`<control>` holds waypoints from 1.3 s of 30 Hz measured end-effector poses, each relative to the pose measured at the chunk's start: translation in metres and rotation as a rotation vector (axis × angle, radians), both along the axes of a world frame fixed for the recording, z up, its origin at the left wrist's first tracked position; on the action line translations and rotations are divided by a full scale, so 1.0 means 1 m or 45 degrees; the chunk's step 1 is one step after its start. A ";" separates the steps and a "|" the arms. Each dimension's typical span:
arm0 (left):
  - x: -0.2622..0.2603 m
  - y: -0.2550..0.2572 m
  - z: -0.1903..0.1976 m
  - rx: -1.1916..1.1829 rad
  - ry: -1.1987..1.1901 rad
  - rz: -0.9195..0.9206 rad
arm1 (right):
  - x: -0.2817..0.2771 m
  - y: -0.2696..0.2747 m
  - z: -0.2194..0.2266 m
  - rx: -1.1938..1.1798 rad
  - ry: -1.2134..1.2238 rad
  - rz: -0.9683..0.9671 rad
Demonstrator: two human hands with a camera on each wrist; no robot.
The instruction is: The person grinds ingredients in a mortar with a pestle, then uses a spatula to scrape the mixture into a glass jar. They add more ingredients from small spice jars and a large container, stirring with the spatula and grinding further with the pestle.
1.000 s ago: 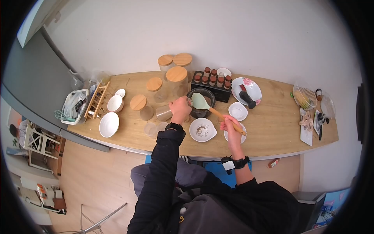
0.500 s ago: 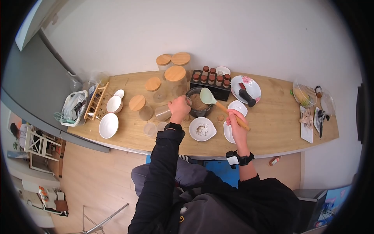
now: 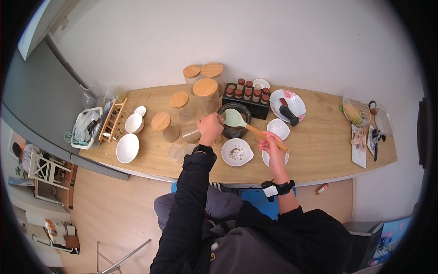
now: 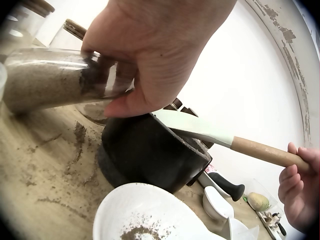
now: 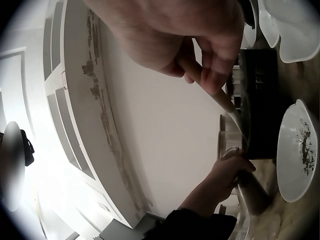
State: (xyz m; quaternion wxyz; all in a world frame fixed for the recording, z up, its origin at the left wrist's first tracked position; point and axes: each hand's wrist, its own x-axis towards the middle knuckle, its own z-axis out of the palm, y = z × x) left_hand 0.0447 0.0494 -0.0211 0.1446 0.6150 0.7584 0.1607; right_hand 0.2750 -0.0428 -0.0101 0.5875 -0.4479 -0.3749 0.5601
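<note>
My left hand (image 3: 211,129) grips a glass jar (image 4: 45,80) of brown powder near its mouth. The jar lies tilted on its side, its mouth by the rim of a black mortar (image 4: 150,155). In my right hand (image 3: 273,148) is the wooden handle of a pale green silicone spoon (image 3: 235,118), its head over the mortar beside the jar's mouth. The spoon and the left hand hide much of the mortar's inside in the head view. A white spouted bowl (image 3: 237,157) with some brown powder sits in front of the mortar.
A spice rack (image 3: 255,108) with red-capped bottles stands behind the mortar, several wooden-lidded jars (image 3: 206,86) to its left. Right of it, a black pestle (image 3: 289,115) lies in a floral bowl (image 3: 276,108). Empty white bowls (image 3: 127,148) sit left; spilled powder marks the table.
The spoon head moved right, away from the jar's mouth, exposing brown powder in the mortar, then came back left to the jar. My left hand and the jar stayed nearly still.
</note>
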 end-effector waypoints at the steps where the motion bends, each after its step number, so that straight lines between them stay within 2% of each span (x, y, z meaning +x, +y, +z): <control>1: 0.000 0.000 0.000 0.000 -0.002 0.003 | 0.001 -0.001 0.000 -0.016 0.043 -0.011; 10: -0.001 0.000 -0.001 0.004 0.010 -0.006 | 0.017 -0.006 0.004 -0.005 0.139 -0.114; 19: -0.001 0.000 -0.002 0.013 0.000 -0.009 | 0.032 -0.012 0.015 -0.006 0.211 -0.072; 39: -0.001 0.004 0.004 -0.088 0.056 0.011 | 0.030 -0.007 0.033 0.047 0.049 0.092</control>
